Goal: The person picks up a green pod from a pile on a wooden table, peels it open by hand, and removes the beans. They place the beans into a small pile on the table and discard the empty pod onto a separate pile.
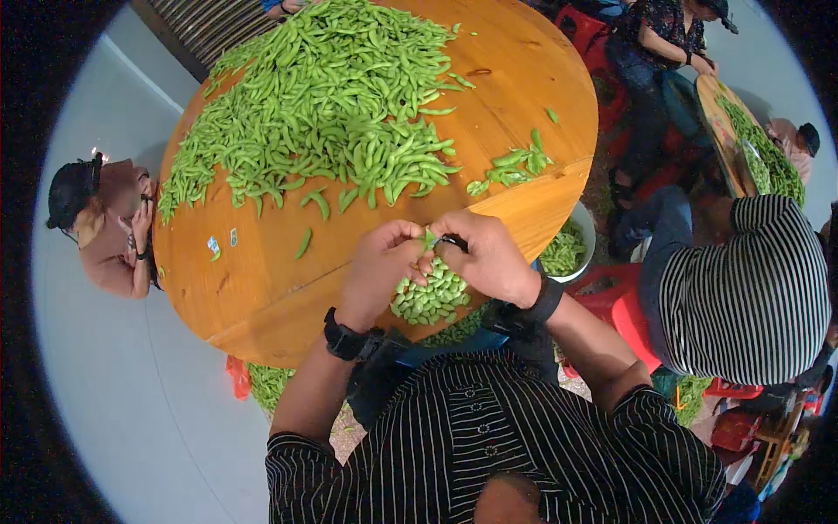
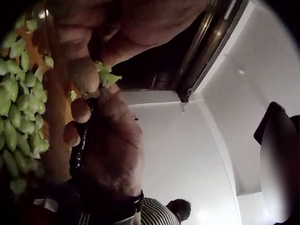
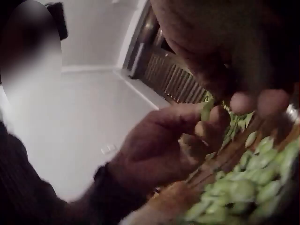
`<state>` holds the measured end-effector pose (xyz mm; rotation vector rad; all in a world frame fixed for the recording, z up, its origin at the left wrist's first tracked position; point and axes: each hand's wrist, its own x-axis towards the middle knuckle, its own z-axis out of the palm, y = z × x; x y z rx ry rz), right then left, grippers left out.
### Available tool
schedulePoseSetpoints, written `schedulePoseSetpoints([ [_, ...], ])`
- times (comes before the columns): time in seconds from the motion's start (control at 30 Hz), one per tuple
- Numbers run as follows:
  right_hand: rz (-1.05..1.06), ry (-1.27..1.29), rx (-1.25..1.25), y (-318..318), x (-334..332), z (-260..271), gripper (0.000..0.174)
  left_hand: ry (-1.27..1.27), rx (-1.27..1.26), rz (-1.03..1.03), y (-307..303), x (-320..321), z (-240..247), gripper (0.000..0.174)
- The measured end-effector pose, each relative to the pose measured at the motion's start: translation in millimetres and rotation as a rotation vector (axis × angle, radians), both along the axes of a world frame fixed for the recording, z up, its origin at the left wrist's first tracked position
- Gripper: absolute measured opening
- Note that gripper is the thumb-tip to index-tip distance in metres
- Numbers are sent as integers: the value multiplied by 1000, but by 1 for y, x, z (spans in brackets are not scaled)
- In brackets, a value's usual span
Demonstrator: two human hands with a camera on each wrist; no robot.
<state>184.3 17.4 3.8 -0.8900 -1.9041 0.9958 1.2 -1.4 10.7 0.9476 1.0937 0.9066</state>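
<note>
In the head view my left hand (image 1: pixel 381 266) and right hand (image 1: pixel 491 255) meet over the table's near edge. A green soybean pod (image 1: pixel 429 237) is pinched between their fingertips. The left wrist view shows the pod (image 2: pixel 107 75) bent and torn-looking at the thumbs. Along my right hand's curled fingers lies a slim black object (image 2: pixel 80 146), its kind hidden by the fingers. Right below both hands is a pile of pale green shelled beans (image 1: pixel 429 301), also seen in the right wrist view.
A large heap of unshelled pods (image 1: pixel 332 113) covers the far part of the round wooden table (image 1: pixel 515 79). Some leaves (image 1: pixel 524 163) lie at its right. A white bucket (image 1: pixel 591 234) with pods stands beside the table. People sit to the left and right, near red stools (image 1: pixel 633 323).
</note>
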Motion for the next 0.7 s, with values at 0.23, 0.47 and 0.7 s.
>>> schedulePoseSetpoints([
  [0.23, -124, -83, 127, -4, -7, 6, 12, 43, 0, -7, 4, 4, -10, 12],
  [0.47, -257, -125, -42, 17, 20, 8, 15, 107, 28, 66, 0, -5, -22, 9],
  [0.7, -564, -557, 210, 70, 70, -2, 21, 432, 374, -89, -11, -5, -2, 18],
])
